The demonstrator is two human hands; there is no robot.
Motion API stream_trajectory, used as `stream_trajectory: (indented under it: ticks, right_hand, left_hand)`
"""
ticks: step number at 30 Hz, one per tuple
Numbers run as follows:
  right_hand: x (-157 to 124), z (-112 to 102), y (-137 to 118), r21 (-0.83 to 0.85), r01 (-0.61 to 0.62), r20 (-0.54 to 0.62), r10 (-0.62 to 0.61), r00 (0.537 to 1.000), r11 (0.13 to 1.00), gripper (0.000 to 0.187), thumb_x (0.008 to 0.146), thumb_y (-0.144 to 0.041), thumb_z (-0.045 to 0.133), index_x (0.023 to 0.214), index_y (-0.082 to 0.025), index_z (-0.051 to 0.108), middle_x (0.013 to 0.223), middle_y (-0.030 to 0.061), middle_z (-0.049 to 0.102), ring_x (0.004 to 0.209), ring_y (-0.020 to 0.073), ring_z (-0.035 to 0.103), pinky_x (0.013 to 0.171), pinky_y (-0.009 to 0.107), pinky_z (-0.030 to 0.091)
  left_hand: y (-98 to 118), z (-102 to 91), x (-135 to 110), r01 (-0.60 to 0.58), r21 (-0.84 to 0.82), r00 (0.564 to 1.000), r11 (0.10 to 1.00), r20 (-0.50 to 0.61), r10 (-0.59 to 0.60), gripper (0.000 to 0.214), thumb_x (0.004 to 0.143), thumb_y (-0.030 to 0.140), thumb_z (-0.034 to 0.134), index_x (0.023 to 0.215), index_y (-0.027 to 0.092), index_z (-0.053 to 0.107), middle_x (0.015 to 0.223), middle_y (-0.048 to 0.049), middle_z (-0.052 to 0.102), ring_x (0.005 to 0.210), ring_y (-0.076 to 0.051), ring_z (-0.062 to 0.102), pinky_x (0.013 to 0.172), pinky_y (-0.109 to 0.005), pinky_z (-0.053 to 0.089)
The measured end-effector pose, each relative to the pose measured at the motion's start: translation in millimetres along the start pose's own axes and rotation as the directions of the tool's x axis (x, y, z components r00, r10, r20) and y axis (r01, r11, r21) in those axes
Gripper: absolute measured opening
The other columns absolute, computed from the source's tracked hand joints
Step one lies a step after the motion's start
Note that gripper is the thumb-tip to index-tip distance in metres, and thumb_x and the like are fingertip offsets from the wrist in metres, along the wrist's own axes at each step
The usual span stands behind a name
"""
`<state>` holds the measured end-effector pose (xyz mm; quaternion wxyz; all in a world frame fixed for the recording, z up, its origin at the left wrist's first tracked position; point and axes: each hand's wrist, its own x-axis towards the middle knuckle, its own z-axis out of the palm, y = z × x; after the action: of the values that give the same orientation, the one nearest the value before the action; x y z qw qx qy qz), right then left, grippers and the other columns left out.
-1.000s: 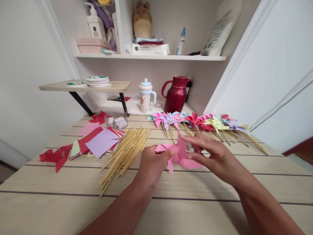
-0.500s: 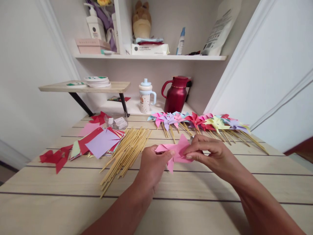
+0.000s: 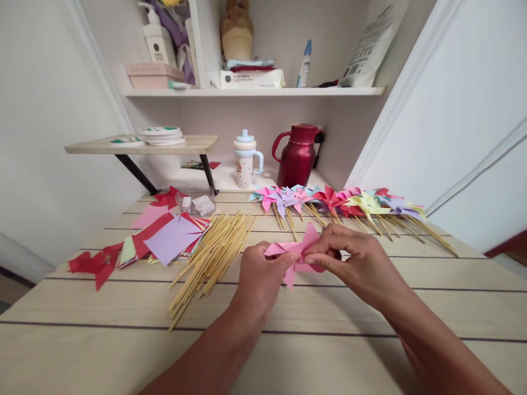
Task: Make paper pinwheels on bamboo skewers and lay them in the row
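A pink paper pinwheel point(image 3: 309, 237) is held above the table between both hands, its blades folded toward the middle. My left hand point(image 3: 263, 274) pinches it from the left, thumb on top near the centre. My right hand point(image 3: 349, 255) is closed on its right side, with thumb and finger pressed at the middle; the fingertips hide part of the paper there. Just left of my left hand lies a loose bundle of thin wooden sticks point(image 3: 212, 263). Beyond my hands, several finished pinwheels point(image 3: 329, 198) on sticks lie in a row.
Cut paper sheets point(image 3: 169, 241) and red paper pieces point(image 3: 96, 265) lie at the left, near a small clear box point(image 3: 201, 205). At the back stand a cup point(image 3: 244, 162), a red jug point(image 3: 298, 156) and a small raised shelf point(image 3: 193, 145).
My right thumb and finger have moved left to the pinwheel's centre, and a blade is now folded in. My left hand keeps its hold. The view has shifted slightly.
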<state>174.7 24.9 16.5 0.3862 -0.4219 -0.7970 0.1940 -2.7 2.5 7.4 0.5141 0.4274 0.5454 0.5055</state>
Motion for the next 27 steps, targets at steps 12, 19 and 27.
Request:
stream_trajectory:
  ticks: [12, 19, 27]
  right_hand:
    - [1, -14, 12, 0.378, -0.087, -0.212, 0.178, 0.961, 0.922, 0.022, 0.09, -0.036, 0.066, 0.109, -0.031, 0.074, 0.085, 0.0013, 0.064, 0.065, 0.0139, 0.054, 0.059, 0.028, 0.048]
    - [6, -24, 24, 0.498, -0.402, 0.103, 0.407, 0.907, 0.769, 0.026, 0.073, -0.038, 0.081, 0.092, -0.02, 0.077, 0.084, 0.0042, 0.069, 0.077, 0.018, 0.061, 0.071, 0.031, 0.05]
    - [4, -17, 18, 0.464, -0.5, 0.283, 0.413, 0.866, 0.731, 0.018, 0.07, -0.036, 0.082, 0.079, -0.022, 0.078, 0.082, 0.0027, 0.074, 0.075, 0.0173, 0.062, 0.071, 0.029, 0.046]
  left_hand:
    - [2, -8.3, 4, 0.002, 0.073, 0.999, 0.997, -0.046, 0.002, 0.017, 0.07, 0.03, 0.074, 0.069, 0.014, 0.071, 0.064, -0.0025, 0.064, 0.06, -0.014, 0.054, 0.059, -0.025, 0.038]
    - [2, -7.5, 2, 0.023, -0.057, 0.999, 0.998, 0.047, -0.02, 0.021, 0.07, 0.032, 0.075, 0.079, 0.013, 0.075, 0.074, -0.0058, 0.07, 0.068, -0.017, 0.059, 0.066, -0.026, 0.042]
    - [-1, -5.0, 2, -0.014, -0.035, 0.996, 0.999, 0.085, 0.017, 0.016, 0.07, 0.03, 0.074, 0.069, 0.015, 0.069, 0.075, -0.0067, 0.071, 0.076, -0.021, 0.064, 0.072, -0.029, 0.046]
